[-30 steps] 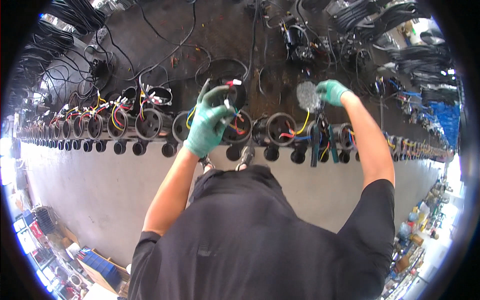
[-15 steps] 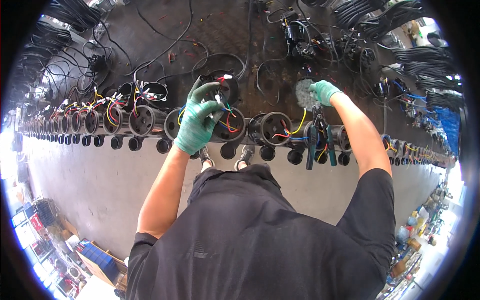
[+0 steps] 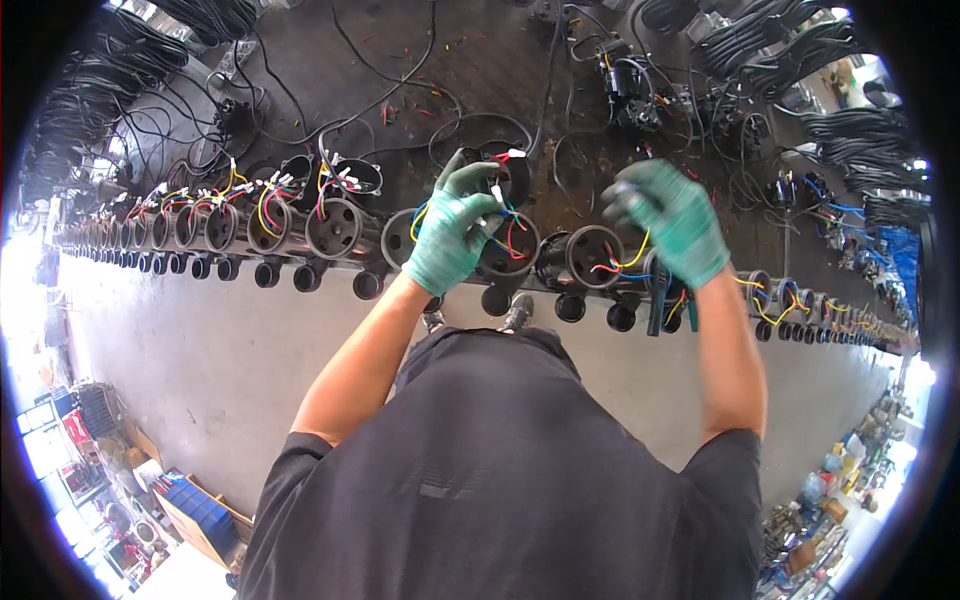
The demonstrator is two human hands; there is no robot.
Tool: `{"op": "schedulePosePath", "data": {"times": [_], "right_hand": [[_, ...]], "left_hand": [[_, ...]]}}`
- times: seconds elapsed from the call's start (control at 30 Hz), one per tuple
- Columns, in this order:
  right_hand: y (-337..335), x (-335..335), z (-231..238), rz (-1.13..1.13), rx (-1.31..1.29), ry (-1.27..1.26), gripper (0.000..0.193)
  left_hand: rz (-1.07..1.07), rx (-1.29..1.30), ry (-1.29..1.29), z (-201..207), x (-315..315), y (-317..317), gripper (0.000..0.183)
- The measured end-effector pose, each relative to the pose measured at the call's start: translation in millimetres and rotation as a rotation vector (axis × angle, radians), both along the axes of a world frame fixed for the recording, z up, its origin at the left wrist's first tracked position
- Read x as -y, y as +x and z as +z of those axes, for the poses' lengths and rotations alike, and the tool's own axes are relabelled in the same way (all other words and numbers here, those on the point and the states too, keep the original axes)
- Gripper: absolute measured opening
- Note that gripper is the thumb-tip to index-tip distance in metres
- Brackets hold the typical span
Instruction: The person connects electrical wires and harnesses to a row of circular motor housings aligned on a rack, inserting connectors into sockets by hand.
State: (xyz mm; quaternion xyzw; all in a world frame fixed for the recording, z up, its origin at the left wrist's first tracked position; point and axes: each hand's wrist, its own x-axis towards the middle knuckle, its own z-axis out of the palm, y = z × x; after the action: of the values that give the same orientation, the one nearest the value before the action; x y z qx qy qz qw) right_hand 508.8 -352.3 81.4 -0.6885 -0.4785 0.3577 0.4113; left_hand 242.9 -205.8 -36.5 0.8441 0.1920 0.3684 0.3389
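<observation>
My left hand [image 3: 450, 230], in a green glove, is closed on thin wires with white connectors. It is above the open end of a round black housing [image 3: 520, 262], where red, blue, yellow and green wires [image 3: 513, 236] come out. At the right, my right hand [image 3: 672, 222], gloved alike and blurred, has its fingers curled together; whatever lies between them is too small to make out. Under it, the pliers [image 3: 656, 305] with dark green handles hang at the table edge, their head covered by the hand. The hand also hides the pile of small clear pieces.
A long row of black housings [image 3: 333, 228] with coloured wires lines the near edge of the dark table [image 3: 470, 60]. Black cable bundles [image 3: 125, 75] lie at the far left, others [image 3: 850, 135] at the right. A motor assembly [image 3: 625, 80] stands farther back. Wire scraps are scattered about.
My right hand has left the pile of clear pieces and come nearer, over the pliers. The left hand keeps its hold on the wires. The whole view has shifted a little.
</observation>
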Motion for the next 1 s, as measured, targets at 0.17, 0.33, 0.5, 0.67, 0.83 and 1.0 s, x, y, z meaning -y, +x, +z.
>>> {"op": "schedulePosePath", "data": {"times": [0.17,0.33,0.5,0.67,0.83,1.0], "right_hand": [[-80.7,-1.4,-56.3,-0.04,0.405,0.243,0.015],[-105.0,-13.5,-78.2,-0.119,0.398,0.333,0.016],[-107.7,-20.0,-77.3,-0.071,0.446,0.3,0.018],[-110.2,-29.1,-61.5,0.106,0.699,0.114,0.022],[-113.3,-36.7,-62.0,0.09,0.793,0.016,0.034],[-97.9,-2.2,-31.9,-0.162,0.588,0.209,0.035]], "left_hand": [[-0.044,-0.001,-0.008,0.2,0.0,6.1,0.027],[-0.031,0.028,-0.022,-4.9,-0.3,4.2,0.028],[-0.038,0.006,-0.013,-3.5,-1.6,2.5,0.025],[-0.04,0.028,0.014,-5.8,-1.2,1.7,0.025],[-0.038,0.071,-0.046,-8.0,1.5,5.7,0.029],[-0.042,0.119,-0.075,-13.3,-3.4,2.2,0.026]]}}
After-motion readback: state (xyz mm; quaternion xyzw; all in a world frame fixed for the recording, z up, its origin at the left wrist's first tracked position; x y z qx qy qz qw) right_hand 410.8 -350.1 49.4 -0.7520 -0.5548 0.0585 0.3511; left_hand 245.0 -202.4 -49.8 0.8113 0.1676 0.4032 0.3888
